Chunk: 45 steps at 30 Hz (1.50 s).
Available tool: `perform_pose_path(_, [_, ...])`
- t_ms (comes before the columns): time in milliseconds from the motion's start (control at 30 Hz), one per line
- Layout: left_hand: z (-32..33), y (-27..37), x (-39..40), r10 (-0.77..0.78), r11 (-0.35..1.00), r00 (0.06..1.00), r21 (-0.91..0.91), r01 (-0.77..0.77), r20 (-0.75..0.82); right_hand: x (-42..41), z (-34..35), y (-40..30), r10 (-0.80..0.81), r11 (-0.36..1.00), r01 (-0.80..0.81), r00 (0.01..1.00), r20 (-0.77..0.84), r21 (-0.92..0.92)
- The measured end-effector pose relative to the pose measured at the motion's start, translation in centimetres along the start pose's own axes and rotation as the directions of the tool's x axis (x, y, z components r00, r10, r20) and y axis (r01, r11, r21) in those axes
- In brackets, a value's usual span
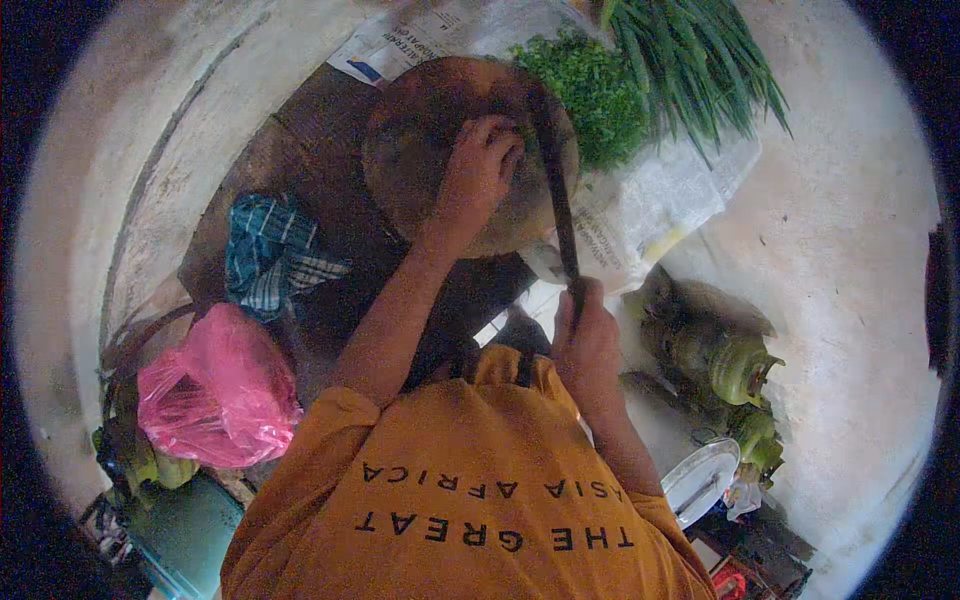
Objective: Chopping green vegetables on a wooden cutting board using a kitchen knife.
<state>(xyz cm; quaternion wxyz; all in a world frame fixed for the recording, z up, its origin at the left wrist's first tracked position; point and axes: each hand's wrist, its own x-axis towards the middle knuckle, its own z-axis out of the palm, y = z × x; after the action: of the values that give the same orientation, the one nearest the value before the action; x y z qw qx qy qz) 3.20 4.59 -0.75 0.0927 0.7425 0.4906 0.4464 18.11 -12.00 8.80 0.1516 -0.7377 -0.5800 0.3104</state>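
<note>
A round wooden chopping block [409,172] lies before me. My left hand [487,154] rests over its middle with the fingers curled; whether anything is under or inside them is too dark to tell. My right hand [589,322] grips the handle of a long dark-bladed knife [556,184]. The blade runs away from me over the right part of the block. Just beyond the block's right edge is a heap of finely chopped green leaves [589,97], likely spring onion. Long whole spring onions [690,67] lie to the right of that heap.
A white printed plastic sack [667,199] is spread under the greens. At left are a blue checked cloth [270,247] and a pink plastic bag [225,390]. Green gas cylinders [739,375] stand at right, near a round metal tray [701,480]. A pale wall [165,112] curves along the left.
</note>
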Motion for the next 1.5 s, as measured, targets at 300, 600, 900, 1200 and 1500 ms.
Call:
perform_pose_path(300, [-0.3, -0.2, 0.2, 0.007, 0.999, 0.997, -0.050, -0.003, 0.078, 2.2, -0.4, 2.4, -0.140, 0.990, 0.138, 0.987, -0.073, -0.035])
perform_pose_path(600, [-0.5, -0.1, 0.1, 0.038, 0.999, 0.996, 0.007, -0.038, 0.080, 1.6, -0.9, 1.0, -0.085, 0.996, 0.085, 0.996, -0.022, 0.028])
perform_pose_path(900, [-0.4, -0.2, 0.0, 0.029, 0.999, 0.995, 0.034, -0.033, 0.100, -0.1, -0.4, 0.1, 0.018, 0.999, -0.019, 0.999, 0.035, 0.040])
perform_pose_path(1200, [-0.3, -0.2, 0.0, 0.054, 0.996, 0.995, 0.073, -0.060, 0.082, -0.8, 1.0, 0.2, -0.027, 0.995, 0.026, 1.000, 0.015, 0.093])
perform_pose_path(1500, [-0.2, -0.3, 0.2, 0.051, 0.998, 0.997, 0.045, -0.054, 0.053, -1.2, 1.6, -0.2, -0.035, 0.996, 0.035, 0.999, -0.009, 0.078])
